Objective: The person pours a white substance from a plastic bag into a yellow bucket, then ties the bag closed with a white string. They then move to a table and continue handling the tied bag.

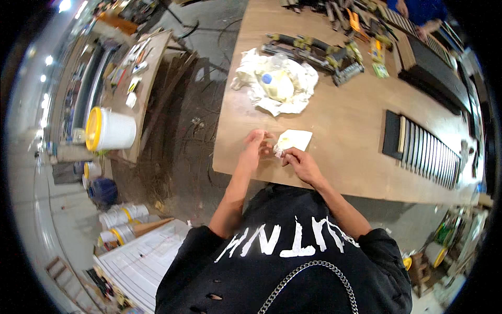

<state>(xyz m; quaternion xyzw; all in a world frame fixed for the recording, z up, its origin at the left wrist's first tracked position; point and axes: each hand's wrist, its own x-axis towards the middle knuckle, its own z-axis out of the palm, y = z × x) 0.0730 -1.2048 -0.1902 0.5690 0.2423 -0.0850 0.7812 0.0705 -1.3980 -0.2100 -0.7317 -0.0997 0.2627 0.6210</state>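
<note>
Over the near edge of the wooden table, my right hand (300,165) has its fingers curled in a pinch on a crumpled corner of a small white sheet (297,138), which looks like paper or thin cloth. A faint yellowish patch marks the sheet. Just left of it, my left hand (256,144) is raised with its fingers apart, holding nothing. Farther back lies a rumpled white cloth (295,102), and on it rests a clear plastic bottle (281,88) with a blue cap and pale yellow contents.
Several nail guns (319,52) lie at the back of the tabletop (340,120). A black-framed slatted panel (423,149) is on the right. Another person's hand (430,29) shows at the far right. A white bucket (117,130) with a yellow lid lies on the left bench.
</note>
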